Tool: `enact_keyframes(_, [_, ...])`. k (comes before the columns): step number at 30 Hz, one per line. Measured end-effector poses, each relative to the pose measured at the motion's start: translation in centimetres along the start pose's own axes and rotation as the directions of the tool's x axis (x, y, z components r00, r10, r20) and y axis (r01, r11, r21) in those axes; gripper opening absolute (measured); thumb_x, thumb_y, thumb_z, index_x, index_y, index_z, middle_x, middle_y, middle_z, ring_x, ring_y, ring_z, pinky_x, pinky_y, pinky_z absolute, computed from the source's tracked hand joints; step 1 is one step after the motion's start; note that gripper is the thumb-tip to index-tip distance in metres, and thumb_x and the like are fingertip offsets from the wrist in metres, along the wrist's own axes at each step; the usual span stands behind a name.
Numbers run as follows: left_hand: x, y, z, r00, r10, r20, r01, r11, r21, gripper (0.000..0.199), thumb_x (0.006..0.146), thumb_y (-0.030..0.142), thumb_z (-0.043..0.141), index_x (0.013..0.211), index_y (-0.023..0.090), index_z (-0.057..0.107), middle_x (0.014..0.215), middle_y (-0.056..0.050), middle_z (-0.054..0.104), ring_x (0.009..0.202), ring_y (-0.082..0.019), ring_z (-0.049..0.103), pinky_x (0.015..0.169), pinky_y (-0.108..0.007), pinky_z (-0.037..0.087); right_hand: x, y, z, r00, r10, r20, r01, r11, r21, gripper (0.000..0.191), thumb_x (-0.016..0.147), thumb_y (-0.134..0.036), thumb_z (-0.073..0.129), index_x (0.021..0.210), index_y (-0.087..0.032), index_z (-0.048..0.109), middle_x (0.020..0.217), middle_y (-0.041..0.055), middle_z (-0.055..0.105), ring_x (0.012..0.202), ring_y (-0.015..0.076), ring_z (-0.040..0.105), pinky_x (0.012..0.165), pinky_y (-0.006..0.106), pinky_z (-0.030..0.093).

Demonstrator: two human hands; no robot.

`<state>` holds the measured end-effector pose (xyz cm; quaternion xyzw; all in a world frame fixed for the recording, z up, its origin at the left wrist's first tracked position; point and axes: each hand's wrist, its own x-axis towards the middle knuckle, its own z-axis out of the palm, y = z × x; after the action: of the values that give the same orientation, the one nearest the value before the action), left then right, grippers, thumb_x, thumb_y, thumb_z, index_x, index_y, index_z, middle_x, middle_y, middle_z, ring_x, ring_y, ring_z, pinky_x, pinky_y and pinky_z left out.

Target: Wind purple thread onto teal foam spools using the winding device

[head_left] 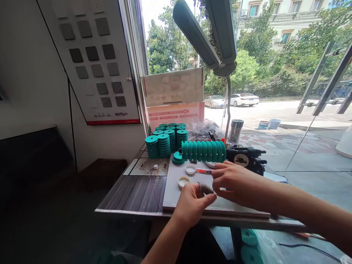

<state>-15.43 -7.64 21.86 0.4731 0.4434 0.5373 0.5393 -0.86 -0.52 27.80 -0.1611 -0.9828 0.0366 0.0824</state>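
1. Over the board (172, 194), I see a grey-brown piece (205, 189) at the left hand (190, 205), perhaps finger protection.
2. Right hand (231, 179) curls alongside; I can't tell either's grip.
3. Shallow dish (179, 185): nearby, presumably for reach.

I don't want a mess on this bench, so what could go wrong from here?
The left hand is close to the round dish of small pale pieces; a nudge might spill them. The right hand appears near the row of teal spools, so lifting it could jostle them. The stacks of teal spools might topple if bumped.
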Motion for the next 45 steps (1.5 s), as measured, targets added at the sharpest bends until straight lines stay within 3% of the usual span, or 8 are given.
enact_keyframes(3, [1.3,-0.1,0.9,0.988,0.09,-0.127,-0.107,0.985,-0.136,0.027,0.057,0.032,0.073,0.068,0.009,0.064,0.064,-0.002,0.06,0.061,-0.007,0.048,0.062,-0.018,0.036,0.4,2.2,-1.1,0.982,0.171,-0.084,-0.153,0.97,0.191,0.029,0.082,-0.039,0.042,0.075,-0.018,0.061,0.072,0.0013,0.057,0.068,0.007,0.045,0.063,0.02,0.032])
enact_keyframes(7, [4.5,-0.7,2.8,0.898,0.182,-0.4,-0.286,0.934,-0.216,0.021,0.061,0.027,0.069,0.068,0.009,0.062,0.065,-0.001,0.061,0.06,-0.006,0.049,0.064,-0.018,0.039,1.4,5.2,-1.4,0.86,0.43,-0.277,-0.355,0.892,0.281,0.034,0.081,-0.043,0.04,0.078,-0.015,0.059,0.07,0.0015,0.055,0.061,0.0063,0.043,0.058,0.019,0.031])
enact_keyframes(11, [7.3,-1.1,4.4,0.823,0.236,-0.517,-0.373,0.911,-0.178,0.021,0.065,0.029,0.065,0.068,0.009,0.061,0.064,-0.002,0.06,0.058,-0.007,0.049,0.062,-0.019,0.04,2.3,6.3,-0.4,0.825,0.449,-0.342,-0.353,0.883,0.309,0.03,0.079,-0.039,0.041,0.076,-0.015,0.058,0.072,0.0022,0.054,0.067,0.0082,0.046,0.065,0.021,0.035])
enact_keyframes(15, [8.6,-1.4,5.4,0.773,0.263,-0.577,-0.405,0.905,-0.131,0.02,0.066,0.029,0.062,0.07,0.009,0.061,0.068,-0.003,0.061,0.062,-0.008,0.051,0.064,-0.02,0.041,2.3,6.3,0.3,0.8,0.452,-0.395,-0.294,0.869,0.398,0.033,0.077,-0.043,0.041,0.075,-0.014,0.055,0.069,0.0018,0.052,0.065,0.0077,0.044,0.063,0.021,0.036])
enact_keyframes(23, [9.4,-1.3,6.3,0.732,0.256,-0.631,-0.424,0.896,-0.128,0.019,0.067,0.028,0.06,0.072,0.01,0.058,0.068,-0.004,0.061,0.062,-0.008,0.052,0.065,-0.021,0.042,2.2,7.1,0.4,0.818,0.423,-0.389,-0.197,0.842,0.501,0.035,0.077,-0.046,0.04,0.076,-0.014,0.052,0.072,0.0011,0.051,0.068,0.0073,0.043,0.066,0.021,0.035])
enact_keyframes(29, [9.3,-1.3,6.3,0.674,0.321,-0.665,-0.346,0.933,0.1,0.017,0.069,0.028,0.057,0.062,0.012,0.053,0.059,-0.001,0.056,0.056,-0.008,0.047,0.06,-0.021,0.038,2.1,7.6,0.3,0.851,0.384,-0.358,-0.152,0.833,0.531,0.042,0.075,-0.054,0.041,0.075,-0.013,0.051,0.072,0.0006,0.049,0.067,0.0063,0.041,0.064,0.02,0.034])
enact_keyframes(34, [9.3,-1.6,6.1,0.649,0.393,-0.651,-0.322,0.917,0.234,0.017,0.071,0.028,0.054,0.061,0.014,0.052,0.057,0.0,0.055,0.054,-0.009,0.046,0.056,-0.02,0.034,2.0,8.0,0.2,0.877,0.365,-0.313,-0.162,0.837,0.523,0.035,0.072,-0.048,0.048,0.077,-0.014,0.052,0.062,-0.0033,0.038,0.059,0.004,0.032,0.054,0.018,0.027])
enact_keyframes(45, [9.6,-1.7,6.5,0.654,0.365,-0.663,-0.285,0.93,0.231,0.014,0.071,0.027,0.052,0.064,0.015,0.052,0.06,-0.001,0.056,0.055,-0.009,0.047,0.057,-0.021,0.034,2.9,7.1,0.5,0.788,0.508,-0.347,-0.312,0.816,0.487,0.017,0.063,-0.029,0.054,0.068,-0.014,0.048,0.054,-0.0055,0.032,0.053,0.0027,0.026,0.051,0.018,0.019])
